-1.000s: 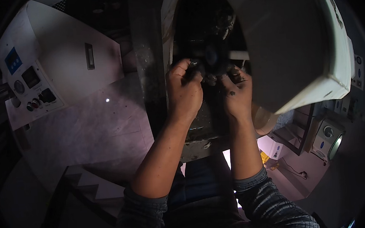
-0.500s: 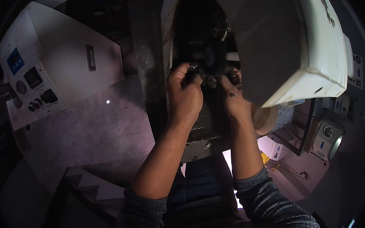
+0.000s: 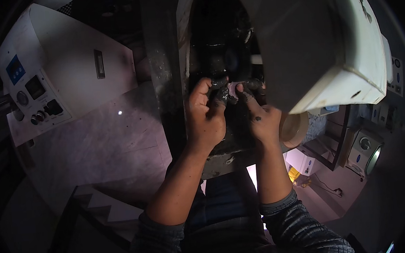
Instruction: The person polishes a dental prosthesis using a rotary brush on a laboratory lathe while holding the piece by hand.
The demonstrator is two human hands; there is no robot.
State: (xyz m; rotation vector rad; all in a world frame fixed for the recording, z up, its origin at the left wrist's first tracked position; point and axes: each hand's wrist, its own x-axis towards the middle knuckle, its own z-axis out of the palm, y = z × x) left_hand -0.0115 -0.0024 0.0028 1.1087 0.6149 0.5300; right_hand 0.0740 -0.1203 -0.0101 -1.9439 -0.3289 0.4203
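"Left hand (image 3: pixel 205 119) and right hand (image 3: pixel 265 121) both dropped slightly since the last frame; pale pink shows between them now. Grip?"

"Left: fingers curled, thumb and forefinger nearly together, blackened tips on a small, pinkish, dark-edged piece (image 3: pixel 232 92). Right: thumb on it from the other side, remaining fingers bent, partly hidden. So, both pinching."

"Piece location?"

"Between the thumbs, just below the round, dark wheel (image 3: pixel 233 57) in view. Touching it? Too dark to tell."

"Around that?"

"Off-white housing with a tall oval opening (image 3: pixel 184 47); angular white hood (image 3: pixel 366 73) on the right, cutting off some right fingers. Tan, round-rimmed vessel (image 3: pixel 295 127) near the right wrist."

"Farther out?"

"Left: boxy white machine with a knobbed control panel (image 3: pixel 76 60), beside a mottled grey-pink surface (image 3: pixel 94 144). Far right: pale unit with a dark knob and a lit round opening (image 3: pixel 362 154). Next."
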